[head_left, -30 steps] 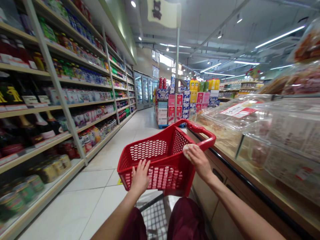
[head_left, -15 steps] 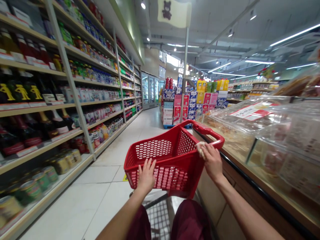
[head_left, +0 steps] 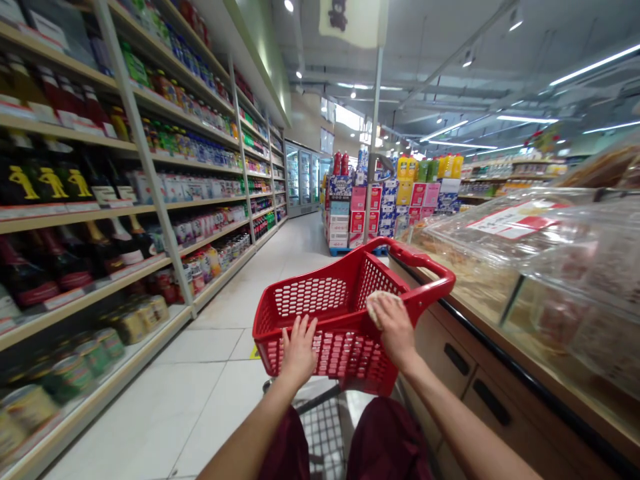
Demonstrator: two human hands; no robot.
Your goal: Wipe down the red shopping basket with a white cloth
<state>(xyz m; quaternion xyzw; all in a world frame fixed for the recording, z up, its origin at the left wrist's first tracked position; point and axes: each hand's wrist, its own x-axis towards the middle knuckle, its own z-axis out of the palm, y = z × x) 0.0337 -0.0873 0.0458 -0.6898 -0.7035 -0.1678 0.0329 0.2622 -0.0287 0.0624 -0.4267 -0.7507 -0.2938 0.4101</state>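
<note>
In front of me stands a red plastic shopping cart with perforated sides, its handle off to the right. My right hand presses a pale, crumpled cloth against the near top rim of the basket, close to the handle end; the fingers cover much of the cloth. Over the same rim, further left, my left hand lies with fingers spread on the perforated side. It holds nothing. The basket's visible inside contains no goods.
Shelves of bottles and cans line the left side. Close on the right is a wooden counter with clear plastic packages. Stacked drink cartons stand ahead beside a pole. Tiled floor runs along the aisle.
My right hand has slid left along the rim with the cloth, away from the handle. My left hand stays at about the same place on the basket. The view has shifted slightly.
</note>
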